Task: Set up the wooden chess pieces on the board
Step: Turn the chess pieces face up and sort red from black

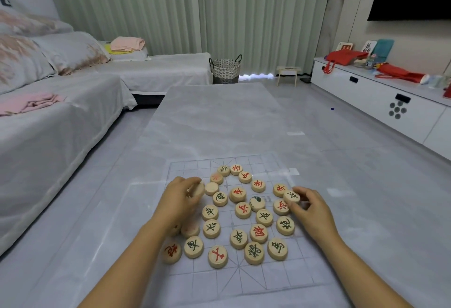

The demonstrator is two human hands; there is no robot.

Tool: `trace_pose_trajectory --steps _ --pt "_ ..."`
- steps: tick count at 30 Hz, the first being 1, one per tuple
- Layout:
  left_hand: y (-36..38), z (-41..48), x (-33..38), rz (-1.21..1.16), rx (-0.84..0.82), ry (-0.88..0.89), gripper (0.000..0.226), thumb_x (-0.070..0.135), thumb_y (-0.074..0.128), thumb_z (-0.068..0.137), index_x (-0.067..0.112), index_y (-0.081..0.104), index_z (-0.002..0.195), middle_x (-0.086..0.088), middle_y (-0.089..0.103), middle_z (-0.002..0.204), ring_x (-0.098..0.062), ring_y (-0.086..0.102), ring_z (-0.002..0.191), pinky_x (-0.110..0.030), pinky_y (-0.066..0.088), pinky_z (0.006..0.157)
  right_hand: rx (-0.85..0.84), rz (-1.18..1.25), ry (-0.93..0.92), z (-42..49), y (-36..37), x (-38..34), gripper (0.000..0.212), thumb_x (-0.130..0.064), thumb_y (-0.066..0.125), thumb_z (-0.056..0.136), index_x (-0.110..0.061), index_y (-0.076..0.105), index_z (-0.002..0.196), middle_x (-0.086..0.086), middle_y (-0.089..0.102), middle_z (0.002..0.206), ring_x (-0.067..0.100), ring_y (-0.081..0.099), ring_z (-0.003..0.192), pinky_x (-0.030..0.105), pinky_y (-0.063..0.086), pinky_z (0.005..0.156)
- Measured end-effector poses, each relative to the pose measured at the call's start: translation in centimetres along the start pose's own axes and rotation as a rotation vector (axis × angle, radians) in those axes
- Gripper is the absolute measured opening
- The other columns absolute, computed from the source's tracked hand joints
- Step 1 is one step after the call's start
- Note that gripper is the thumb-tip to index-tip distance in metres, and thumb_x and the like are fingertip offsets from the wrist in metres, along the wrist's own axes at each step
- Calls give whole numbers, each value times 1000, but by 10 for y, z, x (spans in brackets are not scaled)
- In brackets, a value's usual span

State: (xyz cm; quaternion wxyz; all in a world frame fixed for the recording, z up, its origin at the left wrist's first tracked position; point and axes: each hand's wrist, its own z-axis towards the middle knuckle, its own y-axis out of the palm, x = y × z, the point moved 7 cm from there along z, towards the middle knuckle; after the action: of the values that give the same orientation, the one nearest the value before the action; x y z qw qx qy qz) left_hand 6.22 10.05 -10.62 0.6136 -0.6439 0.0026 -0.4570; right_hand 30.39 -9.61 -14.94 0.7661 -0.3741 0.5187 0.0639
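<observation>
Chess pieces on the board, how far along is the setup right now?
Barely begun. Done: nothing looks placed; the pieces lie in a loose cluster on the board, red and green mixed, some face down. In hand: the left hand grips a pale piece, the right hand pinches a green-marked piece. Left: sorting them all onto their starting points.

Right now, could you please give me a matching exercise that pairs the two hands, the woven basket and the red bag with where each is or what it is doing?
Things:
1. left hand
2. right hand
3. woven basket
4. red bag

Places or states:
A. lies on the white cabinet
B. pinches the dark-lettered right-edge piece of the cluster
C. stands beside the far end of the sofa
D. grips the left-edge piece of the cluster

Pairs: 1-D, 2-B, 3-C, 4-A
</observation>
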Motion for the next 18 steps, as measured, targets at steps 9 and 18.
trace_pose_trajectory --steps 9,18 --pt "-16 -128 -42 -623 85 -177 36 4 76 71 27 55 89 -2 66 91 -15 61 86 -11 47 68 -58 -32 23 -58 -9 -13 36 -13 66 82 -15 57 117 0 53 109 14 52 96 24 38 82" --pt "2 -151 -15 -211 131 36 30 56 59 57 46 56 84 20 51 95 1 43 99 -13 42 80 -37 -352 10 -92 -18 -5 37 -16 65 81 -13 56 117 7 56 113 23 45 106 30 38 87"
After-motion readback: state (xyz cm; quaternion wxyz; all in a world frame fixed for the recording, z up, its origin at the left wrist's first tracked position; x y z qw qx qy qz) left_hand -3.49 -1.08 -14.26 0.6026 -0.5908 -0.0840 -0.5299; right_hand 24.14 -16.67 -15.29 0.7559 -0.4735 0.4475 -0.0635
